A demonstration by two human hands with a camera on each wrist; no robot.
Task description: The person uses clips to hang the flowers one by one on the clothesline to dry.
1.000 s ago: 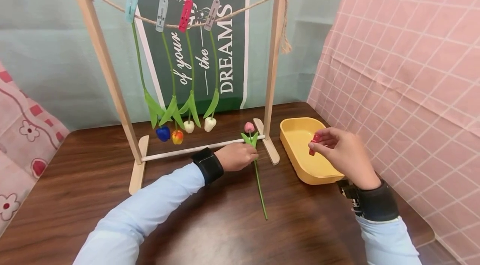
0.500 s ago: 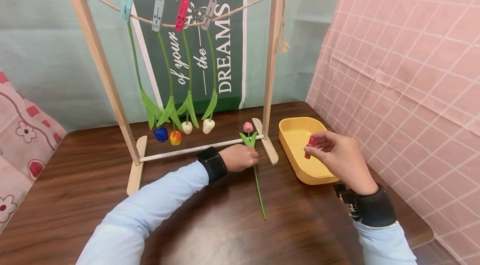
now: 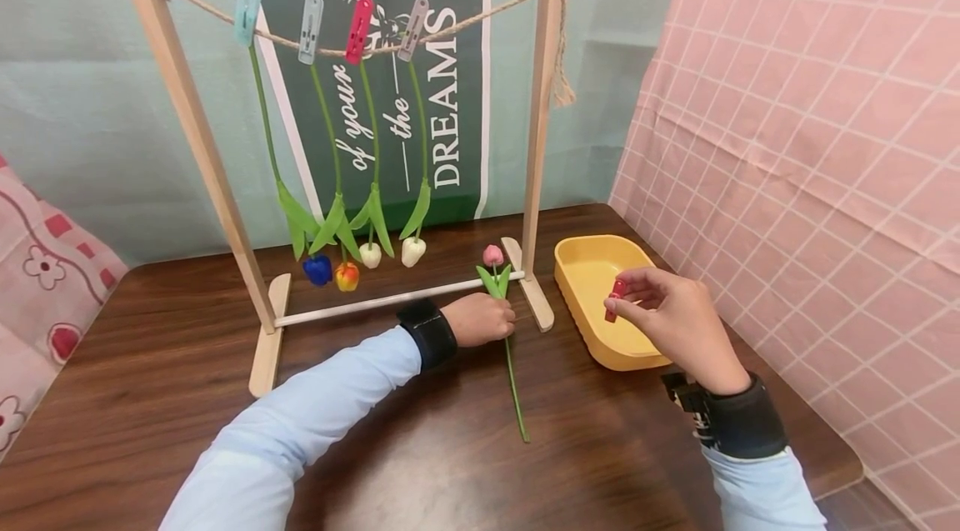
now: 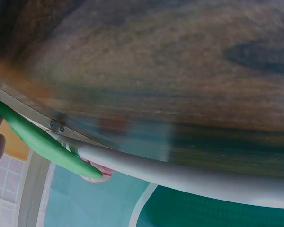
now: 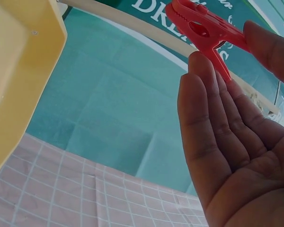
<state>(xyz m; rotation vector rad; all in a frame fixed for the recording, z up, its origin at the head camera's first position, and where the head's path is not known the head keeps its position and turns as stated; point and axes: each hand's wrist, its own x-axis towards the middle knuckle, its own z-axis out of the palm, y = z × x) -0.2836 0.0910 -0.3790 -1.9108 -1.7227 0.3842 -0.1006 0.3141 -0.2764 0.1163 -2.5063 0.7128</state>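
Note:
My left hand (image 3: 478,320) grips a pink artificial tulip (image 3: 492,255) just below its leaves, low over the table. The tulip's green stem (image 3: 516,398) trails toward me. In the left wrist view, its leaf (image 4: 47,146) lies alongside the stand's white bar (image 4: 189,177), while only bits of my fingers show at the left edge. Over the yellow bin, my right hand (image 3: 686,323) pinches a red clothespin (image 3: 613,302) between thumb and fingers. Seen from the right wrist, that clothespin (image 5: 199,28) has its handles between thumb and fingertips.
A wooden stand (image 3: 198,139) carries a rope (image 3: 487,17) with several clothespins, each holding a tulip head-down: blue (image 3: 317,270), orange (image 3: 347,276) and two white (image 3: 413,252). The yellow bin (image 3: 573,314) stands right of the stand's foot (image 3: 528,289). A pink cloth wall (image 3: 750,139) borders the right side.
The head view has turned slightly, so the stand sits further left. My right hand with the red clothespin has come slightly lower and left. My left hand keeps its grip on the tulip.

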